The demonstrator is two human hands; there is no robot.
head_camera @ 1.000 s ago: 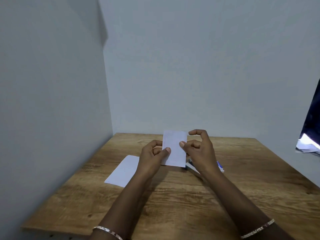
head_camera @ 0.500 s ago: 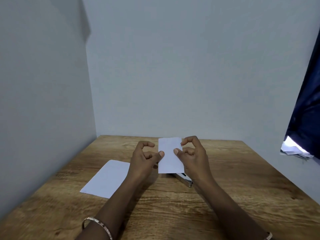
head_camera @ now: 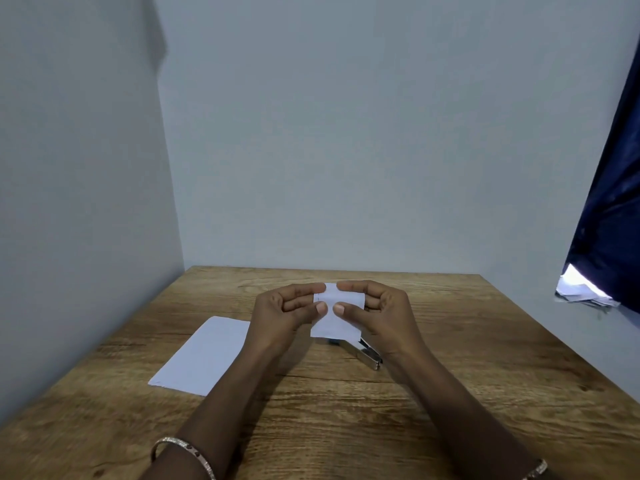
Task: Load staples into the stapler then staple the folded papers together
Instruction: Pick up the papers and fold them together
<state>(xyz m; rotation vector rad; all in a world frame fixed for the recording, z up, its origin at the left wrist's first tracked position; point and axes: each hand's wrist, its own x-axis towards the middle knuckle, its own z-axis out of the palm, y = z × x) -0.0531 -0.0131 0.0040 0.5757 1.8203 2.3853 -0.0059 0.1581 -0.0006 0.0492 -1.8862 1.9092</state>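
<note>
- The left hand [head_camera: 280,313] and the right hand [head_camera: 382,311] hold 1 folded paper [head_camera: 337,315] between them, above the wooden table [head_camera: 450,393].
- Each hand pinches the paper with thumb and fingers closed on its side edge.
- The stapler [head_camera: 367,353] lies on the table just under the paper, partly hidden.
- A flat white sheet [head_camera: 204,353] lies on the table, left of the hands.

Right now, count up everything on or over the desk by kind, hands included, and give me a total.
Hands: 2, left hand and right hand
Folded paper held between both hands: 1
Flat paper sheet on the table: 1
Stapler, partly hidden behind the folded paper: 1
Bracelets: 2, left wrist, right wrist
Total: 7
</note>
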